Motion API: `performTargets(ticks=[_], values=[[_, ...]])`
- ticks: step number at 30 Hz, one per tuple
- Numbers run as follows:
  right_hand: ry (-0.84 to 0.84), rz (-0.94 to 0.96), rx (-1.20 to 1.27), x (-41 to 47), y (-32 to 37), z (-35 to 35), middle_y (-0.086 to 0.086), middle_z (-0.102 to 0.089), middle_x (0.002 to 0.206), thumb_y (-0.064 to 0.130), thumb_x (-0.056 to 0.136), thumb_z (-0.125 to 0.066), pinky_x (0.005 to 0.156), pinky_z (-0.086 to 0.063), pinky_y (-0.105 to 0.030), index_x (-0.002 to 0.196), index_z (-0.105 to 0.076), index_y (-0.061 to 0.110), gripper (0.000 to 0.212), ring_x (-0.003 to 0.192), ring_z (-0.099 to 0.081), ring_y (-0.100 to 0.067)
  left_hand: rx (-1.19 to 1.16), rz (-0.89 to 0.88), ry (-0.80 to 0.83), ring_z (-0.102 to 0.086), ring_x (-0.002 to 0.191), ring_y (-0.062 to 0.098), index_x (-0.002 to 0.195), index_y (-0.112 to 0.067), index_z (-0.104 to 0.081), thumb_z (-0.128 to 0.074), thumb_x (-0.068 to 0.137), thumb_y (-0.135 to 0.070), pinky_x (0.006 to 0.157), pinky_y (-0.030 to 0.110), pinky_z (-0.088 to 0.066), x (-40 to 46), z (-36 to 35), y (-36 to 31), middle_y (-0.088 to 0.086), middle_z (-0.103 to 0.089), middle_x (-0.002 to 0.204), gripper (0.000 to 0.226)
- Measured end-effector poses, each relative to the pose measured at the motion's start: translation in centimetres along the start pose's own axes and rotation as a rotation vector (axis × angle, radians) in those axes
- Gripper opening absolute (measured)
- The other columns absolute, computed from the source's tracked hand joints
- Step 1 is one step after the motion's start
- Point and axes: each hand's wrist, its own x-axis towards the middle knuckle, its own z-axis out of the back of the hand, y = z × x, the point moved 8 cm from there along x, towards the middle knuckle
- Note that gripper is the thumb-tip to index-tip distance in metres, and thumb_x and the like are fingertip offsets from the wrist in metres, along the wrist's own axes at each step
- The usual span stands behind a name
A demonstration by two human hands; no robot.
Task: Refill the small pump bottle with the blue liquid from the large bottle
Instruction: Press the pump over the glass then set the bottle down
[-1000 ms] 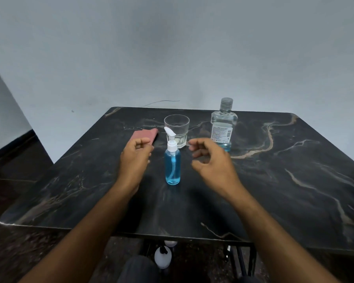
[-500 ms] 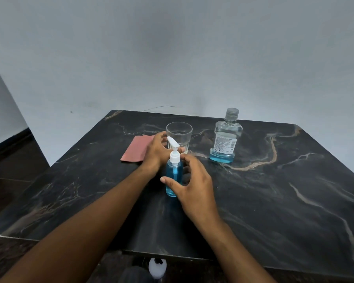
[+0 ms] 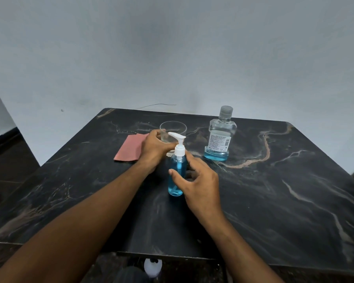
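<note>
The small pump bottle (image 3: pixel 177 176) stands upright mid-table, nearly full of blue liquid, with a white pump head. My right hand (image 3: pixel 198 182) wraps its body, thumb across the front and fingers behind. My left hand (image 3: pixel 154 149) reaches in from the left, its fingertips closed on the white pump collar. The large clear bottle (image 3: pixel 220 137) stands behind and to the right, grey cap on, with a shallow layer of blue liquid at its bottom. Neither hand touches it.
A clear drinking glass (image 3: pixel 173 129) stands just behind my left hand. A folded pink cloth (image 3: pixel 129 150) lies to its left. The dark marble table (image 3: pixel 284 190) ends at a wall behind. A white object (image 3: pixel 152 266) sits below the near edge.
Both hands, open on either side of the small bottle a second ago, have closed onto it: right on the body, left on the pump collar. The bottles have stayed in place.
</note>
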Motion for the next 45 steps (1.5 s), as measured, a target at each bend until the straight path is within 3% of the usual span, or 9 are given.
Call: performTargets(ticks=[4, 9, 13, 19, 24, 30, 35, 41, 45], values=[[-0.027, 0.014, 0.035, 0.1, 0.1, 1.4, 0.015, -0.065, 0.113, 0.014, 0.081, -0.075, 0.084, -0.058, -0.035, 0.134, -0.060, 0.024, 0.056, 0.101, -0.066, -0.006, 0.110, -0.114, 0.051, -0.067, 0.101, 0.006, 0.117, -0.024, -0.064, -0.095, 0.058, -0.034, 0.076, 0.016, -0.051, -1.2, 0.4, -0.9, -0.011, -0.070, 0.106, 0.067], [-0.021, -0.037, 0.136, 0.2, -0.7, 2.8, -0.001, -0.068, 0.118, 0.016, 0.080, -0.065, 0.092, -0.056, -0.043, 0.135, -0.057, 0.020, 0.056, 0.103, -0.068, -0.017, 0.093, -0.203, 0.086, -0.068, 0.107, 0.008, 0.117, -0.028, -0.065, -0.092, 0.051, -0.057, 0.091, 0.032, -0.058, -4.2, 1.5, -2.0, -0.016, -0.071, 0.115, 0.078], [0.003, -0.055, 0.138, 0.2, -1.0, 4.0, 0.000, -0.065, 0.120, 0.022, 0.081, -0.058, 0.091, -0.056, -0.044, 0.142, -0.048, 0.028, 0.062, 0.101, -0.068, -0.020, 0.020, -0.233, 0.110, -0.072, 0.101, 0.007, 0.116, -0.035, -0.064, -0.090, 0.055, -0.050, 0.090, 0.035, -0.061, -7.0, 2.7, -2.1, -0.014, -0.075, 0.109, 0.068], [0.090, -0.016, 0.148, 0.3, -0.6, 4.5, 0.007, -0.053, 0.142, 0.010, 0.094, -0.061, 0.104, -0.049, -0.042, 0.147, -0.034, 0.045, 0.069, 0.120, -0.059, -0.012, -0.066, -0.264, 0.150, -0.071, 0.101, 0.003, 0.114, -0.040, -0.062, -0.082, 0.061, -0.046, 0.083, 0.017, -0.055, -10.7, 3.3, -2.0, -0.026, -0.072, 0.110, 0.056], [0.182, -0.061, 0.152, 0.4, -0.9, 4.2, 0.012, -0.067, 0.083, 0.015, 0.084, -0.049, 0.065, -0.059, -0.035, 0.139, -0.033, 0.064, 0.076, 0.065, -0.068, -0.023, -0.176, -0.241, 0.167, -0.072, 0.102, 0.004, 0.121, -0.021, -0.064, -0.082, 0.062, -0.044, 0.083, 0.014, -0.052, -11.7, 2.9, -1.6, -0.011, -0.077, 0.107, 0.066], [0.234, 0.025, 0.028, 1.3, 0.3, 4.3, 0.009, -0.057, 0.098, 0.016, 0.095, -0.062, 0.060, -0.057, -0.022, 0.144, -0.021, 0.064, 0.080, 0.060, -0.062, -0.003, -0.204, -0.285, 0.174, -0.071, 0.104, 0.001, 0.125, -0.008, -0.063, -0.081, 0.063, -0.040, 0.085, 0.012, -0.051, -12.2, 2.5, -1.7, -0.022, -0.074, 0.111, 0.072], [0.270, 0.080, -0.049, 2.1, 0.2, 3.8, 0.017, -0.068, 0.094, 0.011, 0.089, -0.067, 0.060, -0.061, -0.030, 0.144, -0.026, 0.060, 0.085, 0.056, -0.061, -0.008, -0.174, -0.317, 0.152, -0.072, 0.106, 0.012, 0.125, -0.015, -0.063, -0.084, 0.062, -0.037, 0.088, 0.019, -0.054, -12.2, 2.9, -1.8, 0.001, -0.075, 0.114, 0.070], [0.241, 0.134, -0.190, 2.8, -0.2, 3.5, 0.017, -0.056, 0.086, 0.009, 0.081, -0.071, 0.051, -0.041, -0.004, 0.136, -0.039, 0.054, 0.078, 0.065, -0.060, 0.004, -0.138, -0.336, 0.115, -0.070, 0.106, 0.007, 0.118, -0.029, -0.063, -0.088, 0.066, -0.016, 0.085, 0.013, -0.052, -11.9, 3.2, -1.8, -0.005, -0.073, 0.116, 0.059], [0.248, 0.157, -0.254, 3.0, -0.3, 3.4, 0.019, -0.050, 0.078, 0.011, 0.079, -0.071, 0.053, -0.039, -0.003, 0.129, -0.041, 0.051, 0.070, 0.067, -0.056, 0.009, -0.131, -0.335, 0.133, -0.070, 0.109, 0.007, 0.124, -0.023, -0.062, -0.088, 0.063, -0.028, 0.089, 0.016, -0.053, -12.0, 3.0, -1.7, -0.007, -0.073, 0.118, 0.067]])
